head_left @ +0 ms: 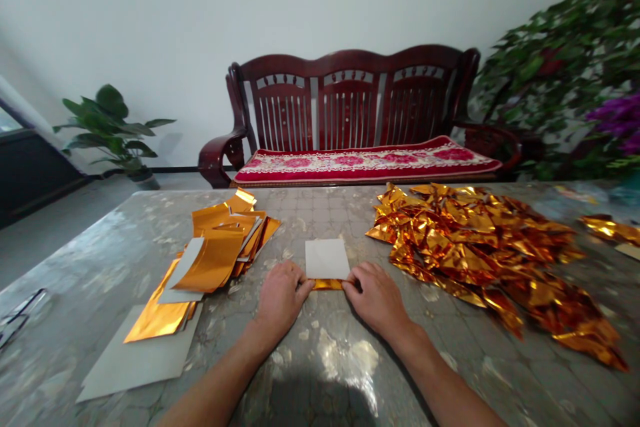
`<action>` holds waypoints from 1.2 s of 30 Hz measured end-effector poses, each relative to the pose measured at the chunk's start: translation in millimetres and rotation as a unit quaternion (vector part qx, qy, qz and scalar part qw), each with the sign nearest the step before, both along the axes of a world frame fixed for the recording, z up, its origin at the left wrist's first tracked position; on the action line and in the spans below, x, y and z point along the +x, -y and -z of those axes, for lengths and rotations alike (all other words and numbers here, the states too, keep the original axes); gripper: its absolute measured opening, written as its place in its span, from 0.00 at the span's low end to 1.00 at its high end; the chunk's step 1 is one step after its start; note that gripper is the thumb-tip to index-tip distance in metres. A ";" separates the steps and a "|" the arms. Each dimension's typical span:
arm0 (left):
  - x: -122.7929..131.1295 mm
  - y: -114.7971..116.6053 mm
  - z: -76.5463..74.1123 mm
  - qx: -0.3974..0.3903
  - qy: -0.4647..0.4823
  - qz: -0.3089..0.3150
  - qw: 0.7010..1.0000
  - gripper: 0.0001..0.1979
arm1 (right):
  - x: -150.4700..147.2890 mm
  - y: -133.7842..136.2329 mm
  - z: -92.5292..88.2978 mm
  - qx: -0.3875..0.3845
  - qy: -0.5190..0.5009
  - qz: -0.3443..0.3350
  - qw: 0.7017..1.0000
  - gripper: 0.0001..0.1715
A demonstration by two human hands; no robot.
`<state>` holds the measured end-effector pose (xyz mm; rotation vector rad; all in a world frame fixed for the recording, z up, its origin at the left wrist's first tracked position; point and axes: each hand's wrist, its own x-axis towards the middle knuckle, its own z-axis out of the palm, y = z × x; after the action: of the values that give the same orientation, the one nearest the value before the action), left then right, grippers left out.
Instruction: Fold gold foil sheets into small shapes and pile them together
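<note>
While stacked gold foil sheets (215, 247) lie at left, the left grip (280, 300) and right grip (377, 300) pinch opposite ends of a gold foil strip (327, 285) along a white card's (327, 259) lower edge, at lower centre of the tabletop (100, 260); crumpled gold foil (480, 247) lies at right.

Bare forearms (215, 390) (broad hands (283, 300))

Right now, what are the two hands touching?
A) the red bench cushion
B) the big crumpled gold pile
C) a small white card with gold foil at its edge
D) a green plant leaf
C. The left hand and right hand meet at the sides of the small white card, with the gold foil strip along its near edge.
</note>
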<state>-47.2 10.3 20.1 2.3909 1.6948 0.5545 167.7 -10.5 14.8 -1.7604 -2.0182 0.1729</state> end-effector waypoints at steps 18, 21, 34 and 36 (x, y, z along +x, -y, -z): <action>0.9 2.0 1.8 -0.036 0.063 -0.015 0.997 0.10 | 2.1 -2.3 1.4 0.008 0.052 -0.009 0.999 0.11; 2.0 3.3 1.1 -0.045 0.073 -0.020 0.996 0.10 | 1.0 -2.8 0.9 0.006 0.060 -0.003 0.998 0.11; 7.1 5.6 -3.3 -0.054 0.068 -0.028 0.996 0.09 | -3.1 -4.1 -2.5 -0.010 0.078 0.020 0.997 0.14; 7.5 5.9 -2.1 -0.057 0.068 -0.031 0.996 0.09 | -3.7 -4.3 -2.7 -0.012 0.083 0.028 0.996 0.14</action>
<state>-39.7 4.3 22.2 2.1762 1.6986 0.5986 164.0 -6.2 17.5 -1.8998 -2.0847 0.0339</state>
